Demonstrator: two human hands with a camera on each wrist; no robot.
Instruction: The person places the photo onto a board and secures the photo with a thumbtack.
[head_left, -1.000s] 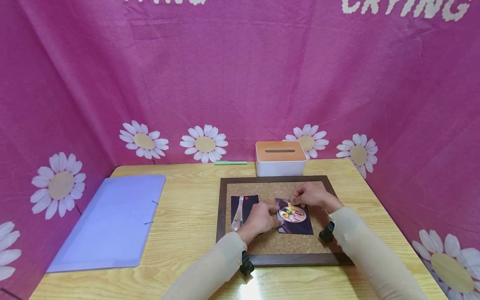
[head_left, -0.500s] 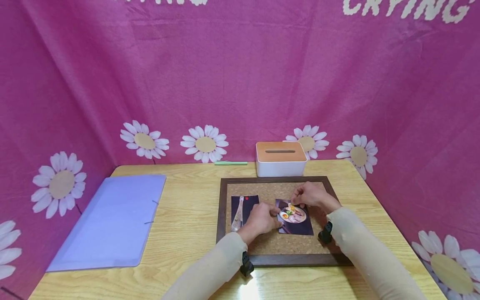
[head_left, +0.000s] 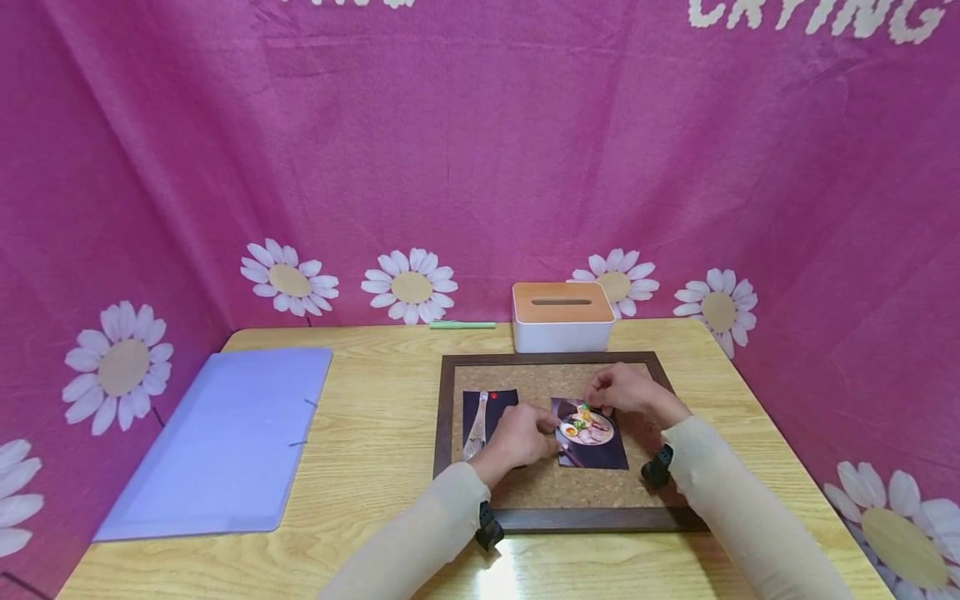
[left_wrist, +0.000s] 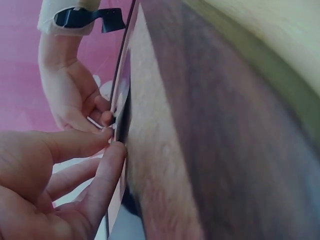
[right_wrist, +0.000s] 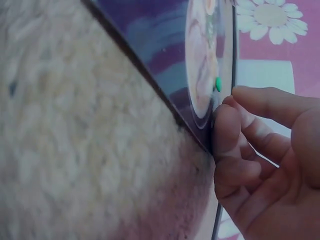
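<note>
On the corkboard (head_left: 525, 492) lies a photo of a ramen bowl (head_left: 600, 450), with a small green pin head (right_wrist: 218, 84) on its upper part. My right hand (head_left: 632, 390) is at the photo's upper right, fingers bent; in the right wrist view its fingertips are just beside the green pin, with nothing visible between them. The thumb and fingers of my left hand (head_left: 520, 435) touch the photo's left edge. A dark photo of a whisk (head_left: 476, 421) lies to the left, partly hidden by that hand.
A tissue box (head_left: 562, 333) with a wooden lid stands behind the board. Left of it lies a green pen (head_left: 462, 325). A pale blue folder (head_left: 217, 442) covers the table's left side. Pink cloth with printed daisies surrounds the table.
My right fingers have shifted slightly right, and the green pin head now shows beside them. The left hand stays at the ramen photo's left edge.
</note>
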